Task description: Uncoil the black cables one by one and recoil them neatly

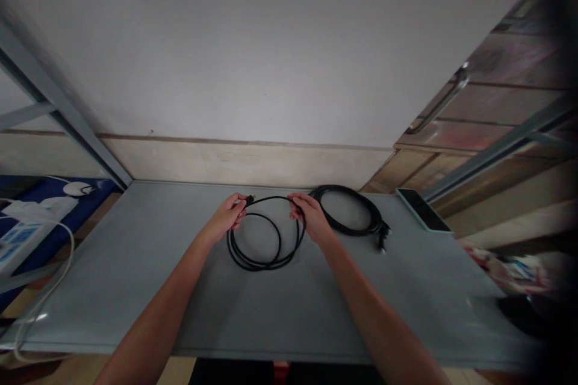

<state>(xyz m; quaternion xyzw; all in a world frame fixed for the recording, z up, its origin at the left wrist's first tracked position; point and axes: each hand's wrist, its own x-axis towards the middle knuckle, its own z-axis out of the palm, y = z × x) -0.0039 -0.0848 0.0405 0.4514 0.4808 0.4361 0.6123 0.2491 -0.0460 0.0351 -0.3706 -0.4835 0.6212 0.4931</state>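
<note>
A thin black cable [264, 266] hangs in loose loops between my two hands, over the middle of the grey table [271, 325]. My left hand [232, 215] is closed on the cable near one end, where a small black connector sticks out past the fingertips. On the other side of the loops, my right hand [307, 212] pinches the cable between thumb and fingers. Just right of that hand lies a thicker coiled black cable [350, 231], its connectors at the coil's lower right.
A phone [423, 210] with a pale green edge lies at the table's back right. Left of the table are a white power strip [20, 240] and a white cord [70, 252]. Metal posts rise at both back corners, before a white wall.
</note>
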